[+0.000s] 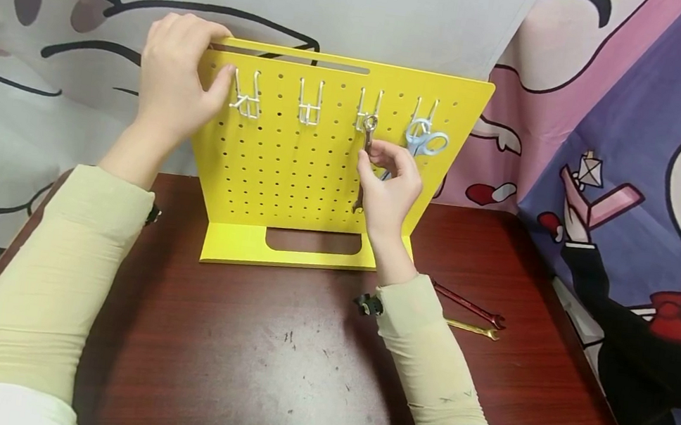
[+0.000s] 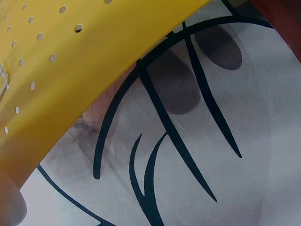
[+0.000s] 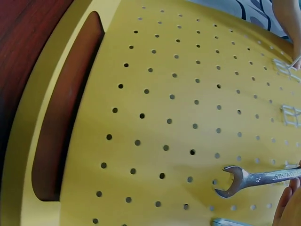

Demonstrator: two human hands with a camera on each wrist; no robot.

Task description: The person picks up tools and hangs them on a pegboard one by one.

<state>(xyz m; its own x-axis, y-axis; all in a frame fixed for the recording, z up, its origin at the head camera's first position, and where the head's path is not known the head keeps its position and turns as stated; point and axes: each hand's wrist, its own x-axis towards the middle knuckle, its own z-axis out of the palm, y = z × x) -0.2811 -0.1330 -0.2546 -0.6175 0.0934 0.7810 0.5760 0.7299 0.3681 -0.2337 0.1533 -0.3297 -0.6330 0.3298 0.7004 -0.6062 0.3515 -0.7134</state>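
Observation:
My left hand (image 1: 179,83) grips the upper left corner of a yellow pegboard (image 1: 292,192), thumb on its front face. My right hand (image 1: 394,182) pinches a silver combination wrench (image 1: 366,146) upright before the board. The wrench's ring end overlaps the third white hook (image 1: 361,110) from the left. In the right wrist view the open end of the wrench (image 3: 235,181) points down the board. Light blue scissors (image 1: 427,142) hang on the rightmost hook (image 1: 424,113), their blades partly hidden behind my right hand.
Two more white hooks, the leftmost (image 1: 245,103) and its neighbour (image 1: 309,106), hold nothing. A red wrench (image 1: 469,304) and a gold wrench (image 1: 474,329) lie on the dark red table (image 1: 221,354), partly behind my right forearm. Printed cloth (image 1: 403,14) hangs behind the board.

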